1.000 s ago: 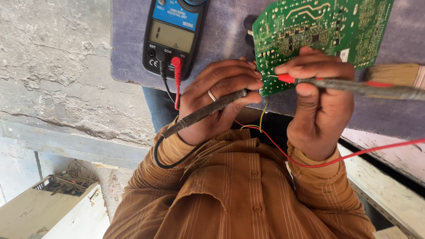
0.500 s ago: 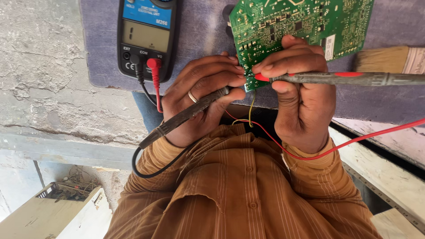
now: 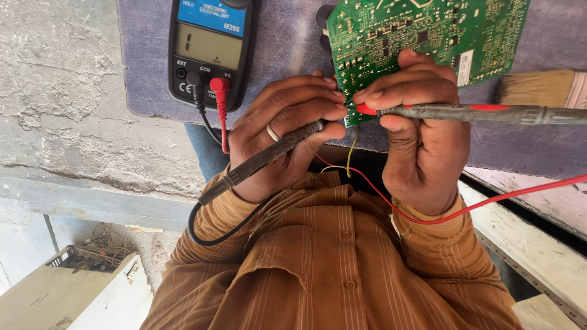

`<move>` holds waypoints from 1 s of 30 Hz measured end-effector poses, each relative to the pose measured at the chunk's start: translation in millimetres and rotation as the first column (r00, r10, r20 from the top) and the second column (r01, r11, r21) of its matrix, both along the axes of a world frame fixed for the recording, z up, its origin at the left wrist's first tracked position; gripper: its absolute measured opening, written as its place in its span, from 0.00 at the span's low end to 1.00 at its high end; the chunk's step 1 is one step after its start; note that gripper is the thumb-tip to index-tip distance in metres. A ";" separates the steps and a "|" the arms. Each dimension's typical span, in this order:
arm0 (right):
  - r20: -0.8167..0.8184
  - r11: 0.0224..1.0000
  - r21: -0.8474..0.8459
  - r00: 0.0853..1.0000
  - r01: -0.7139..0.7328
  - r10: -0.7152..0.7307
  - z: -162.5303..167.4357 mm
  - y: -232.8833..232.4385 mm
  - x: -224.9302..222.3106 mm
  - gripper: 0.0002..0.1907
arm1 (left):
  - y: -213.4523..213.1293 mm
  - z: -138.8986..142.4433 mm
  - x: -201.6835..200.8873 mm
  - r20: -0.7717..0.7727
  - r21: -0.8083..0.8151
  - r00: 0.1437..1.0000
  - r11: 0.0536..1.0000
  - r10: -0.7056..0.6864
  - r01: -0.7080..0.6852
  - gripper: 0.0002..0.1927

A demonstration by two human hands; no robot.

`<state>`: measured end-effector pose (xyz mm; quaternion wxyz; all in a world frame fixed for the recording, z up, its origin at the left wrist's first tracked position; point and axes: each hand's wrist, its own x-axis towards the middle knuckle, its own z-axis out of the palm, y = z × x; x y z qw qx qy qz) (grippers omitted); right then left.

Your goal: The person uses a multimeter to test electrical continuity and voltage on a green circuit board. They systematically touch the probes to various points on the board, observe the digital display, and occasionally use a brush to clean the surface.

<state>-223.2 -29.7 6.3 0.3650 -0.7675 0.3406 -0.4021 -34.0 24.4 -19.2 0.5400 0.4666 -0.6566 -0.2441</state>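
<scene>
Both hands meet at the near edge of a green circuit board (image 3: 428, 36) lying on the grey-covered table (image 3: 147, 67). Left hand (image 3: 287, 131) grips a black probe (image 3: 263, 160), right hand (image 3: 422, 137) pinches a red probe (image 3: 465, 113), tips against the board's corner. A meter (image 3: 211, 49) lies just left of the board; a paintbrush (image 3: 541, 88) rests at the right edge.

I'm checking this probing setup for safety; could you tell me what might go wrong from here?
1. Both probes meet at one crowded edge of the board; the red probe in the right hand or the black probe in the left hand could slip and bridge neighbouring joints.
2. Fingertips rest on the board's solder side, which is risky if it is powered.
3. The red lead trails loose and could snag.
</scene>
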 end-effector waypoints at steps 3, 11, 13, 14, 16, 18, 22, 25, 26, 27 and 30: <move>-0.010 1.000 -0.003 1.000 0.009 -0.009 -0.7 0.6 0.4 0.13 | -0.1 0.4 1.8 0.015 -0.004 1.000 1.000 -0.004 0.004 0.15; -0.020 1.000 0.006 0.999 0.027 -0.027 0.0 3.6 1.1 0.13 | -0.4 1.9 4.0 0.022 -0.007 1.000 1.000 -0.011 0.011 0.16; -0.023 0.999 0.007 0.999 0.033 -0.033 0.0 4.1 1.3 0.13 | 0.1 2.1 4.2 0.025 -0.002 1.000 1.000 -0.015 0.016 0.16; -0.024 0.999 0.009 0.999 0.035 -0.035 0.2 4.4 1.3 0.13 | 0.1 2.1 4.2 0.027 -0.001 1.000 1.000 -0.016 0.016 0.16; -0.027 0.999 0.013 0.999 0.038 -0.038 0.6 4.7 1.4 0.13 | 0.0 2.1 4.0 0.028 -0.001 0.999 1.000 -0.014 0.014 0.16; -0.030 0.999 0.013 0.999 0.039 -0.038 1.1 4.6 1.5 0.13 | -0.6 2.3 4.1 0.027 -0.006 0.999 1.000 -0.018 0.018 0.16; -0.038 0.999 0.006 0.999 0.038 -0.038 1.6 3.6 2.0 0.13 | -1.0 3.7 4.7 0.026 0.001 1.000 1.000 -0.017 0.017 0.16; -0.033 0.999 0.005 0.999 0.037 -0.036 0.8 3.3 2.0 0.13 | -0.7 4.3 4.8 0.031 0.001 0.999 1.000 -0.013 0.013 0.16; -0.032 0.999 0.003 0.999 0.035 -0.035 0.3 3.3 1.7 0.13 | -0.6 4.3 4.7 0.032 0.000 0.999 1.000 -0.012 0.012 0.16; -0.031 0.999 0.001 0.999 0.034 -0.034 -0.1 3.3 1.4 0.13 | -0.6 4.3 4.9 0.033 0.000 0.999 1.000 -0.013 0.013 0.16; -0.035 1.000 -0.007 0.999 0.029 -0.030 -0.9 2.9 0.6 0.13 | -0.2 4.0 4.2 0.022 0.007 1.000 1.000 -0.014 0.014 0.16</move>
